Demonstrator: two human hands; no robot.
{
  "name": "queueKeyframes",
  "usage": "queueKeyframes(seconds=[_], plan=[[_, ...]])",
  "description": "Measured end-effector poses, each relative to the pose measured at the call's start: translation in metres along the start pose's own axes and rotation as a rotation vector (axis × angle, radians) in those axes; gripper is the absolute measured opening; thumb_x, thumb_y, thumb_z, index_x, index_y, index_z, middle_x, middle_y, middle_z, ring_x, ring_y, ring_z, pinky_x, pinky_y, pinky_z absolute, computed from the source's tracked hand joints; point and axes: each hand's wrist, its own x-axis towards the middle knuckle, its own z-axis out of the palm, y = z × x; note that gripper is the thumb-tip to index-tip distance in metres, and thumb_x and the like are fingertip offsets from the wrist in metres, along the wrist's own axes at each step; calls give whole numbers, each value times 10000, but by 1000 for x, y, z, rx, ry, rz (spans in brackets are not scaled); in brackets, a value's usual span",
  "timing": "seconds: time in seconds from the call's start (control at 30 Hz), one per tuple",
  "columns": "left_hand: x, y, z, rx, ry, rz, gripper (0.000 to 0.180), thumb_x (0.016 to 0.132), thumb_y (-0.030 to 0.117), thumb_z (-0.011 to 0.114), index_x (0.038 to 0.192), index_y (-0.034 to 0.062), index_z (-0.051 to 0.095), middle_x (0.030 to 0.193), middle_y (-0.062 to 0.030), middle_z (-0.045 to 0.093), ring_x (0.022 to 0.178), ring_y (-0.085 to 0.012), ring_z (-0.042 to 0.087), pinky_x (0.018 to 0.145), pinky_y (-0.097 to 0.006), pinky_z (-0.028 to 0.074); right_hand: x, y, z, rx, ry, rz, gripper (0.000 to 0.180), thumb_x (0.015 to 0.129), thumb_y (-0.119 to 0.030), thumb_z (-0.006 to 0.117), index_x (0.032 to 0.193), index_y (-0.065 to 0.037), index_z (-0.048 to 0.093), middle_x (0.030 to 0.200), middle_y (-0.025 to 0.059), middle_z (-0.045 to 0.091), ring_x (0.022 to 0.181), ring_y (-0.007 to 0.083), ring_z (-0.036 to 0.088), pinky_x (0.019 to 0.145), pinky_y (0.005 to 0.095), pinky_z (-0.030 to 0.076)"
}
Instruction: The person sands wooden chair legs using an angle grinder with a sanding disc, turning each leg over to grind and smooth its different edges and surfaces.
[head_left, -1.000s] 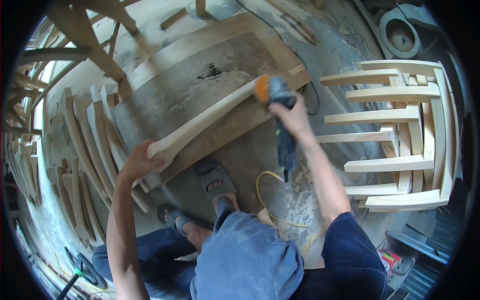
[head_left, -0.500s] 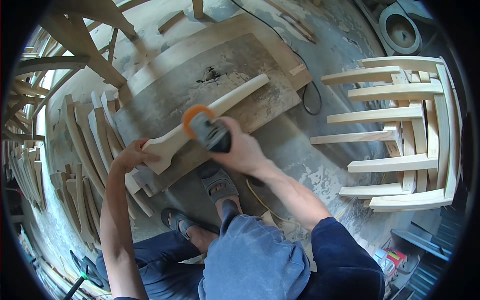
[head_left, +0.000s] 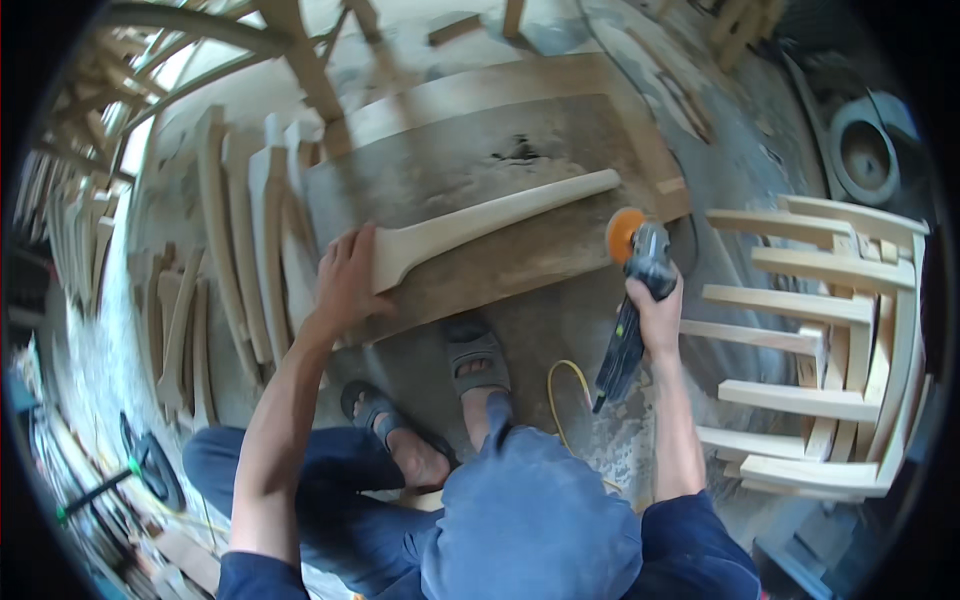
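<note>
A pale shaped wooden leg point(head_left: 490, 218), wide at its left end and slimmer to the right, lies across a worn board point(head_left: 450, 150) on the floor. My left hand point(head_left: 347, 275) is closed about its wide end, fingers at the upper corner and thumb by the lower one. To the right, my right hand point(head_left: 660, 315) grips an angle grinder point(head_left: 650, 262) by its body. The grinder's orange disc point(head_left: 625, 234) is off the wood, just beyond and below the slim end.
Several similar wooden legs point(head_left: 265, 250) lie side by side left of the board. A slatted wooden frame point(head_left: 800, 400) stands at the right. Wooden frames point(head_left: 300, 55) rise at the far left. A yellow cord point(head_left: 557, 400) runs near my sandalled feet point(head_left: 475, 360).
The grinder has moved away from the wooden leg to the right, with my right hand turned. My view has shifted, so the scene sits further right and lower. My left hand stays at the wide end.
</note>
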Motion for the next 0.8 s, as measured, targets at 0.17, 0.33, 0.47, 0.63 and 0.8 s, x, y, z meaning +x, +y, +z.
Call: queueKeyframes(seconds=[0.17, 0.33, 0.47, 0.63, 0.8], plan=[[-14, 3, -1, -248, -165, -67, 1267, 568, 419, 978, 1617, -1, 403, 1501, -260, 526, 1410, -448, 482, 1226, -491, 400, -72, 4, 44, -220, -197, -224, 923, 801, -128, 901, 1559, -33, 384, 1358, 161, 598, 1209, 269, 636, 1084, 405, 508], [-22, 15, -14, -374, -358, -103, 1189, 600, 537, 908, 1565, -23, 499, 1420, -287, 583, 1387, -436, 510, 1213, -453, 412, -102, -22, 79, -293, -370, -250, 948, 808, -174, 911, 1577, -64, 368, 1369, 228, 659, 1296, 321, 662, 1104, 425, 504], [-13, 13, -23, -373, -471, -140, 1194, 594, 546, 899, 1569, -19, 504, 1373, -271, 607, 1372, -422, 528, 1182, -452, 439, -109, -38, 105, -237, -532, -84, 970, 804, -153, 905, 1594, -56, 350, 1439, 195, 577, 1362, 284, 575, 1168, 410, 439], [-16, 17, -23, -370, -485, -165, 1116, 624, 507, 915, 1575, 77, 520, 1317, -237, 614, 1307, -409, 541, 1149, -445, 451, -112, -43, 130, -214, -623, -149, 986, 828, -191, 897, 1608, -67, 307, 1427, 228, 607, 1348, 335, 617, 1136, 433, 477], [-17, 20, -25, -360, -458, -157, 1112, 611, 528, 907, 1536, 23, 551, 1313, -243, 637, 1322, -415, 556, 1148, -462, 464, -111, -45, 136, -262, -666, -205, 984, 850, -223, 879, 1609, -76, 270, 1367, 262, 669, 1294, 389, 675, 1092, 455, 525]])
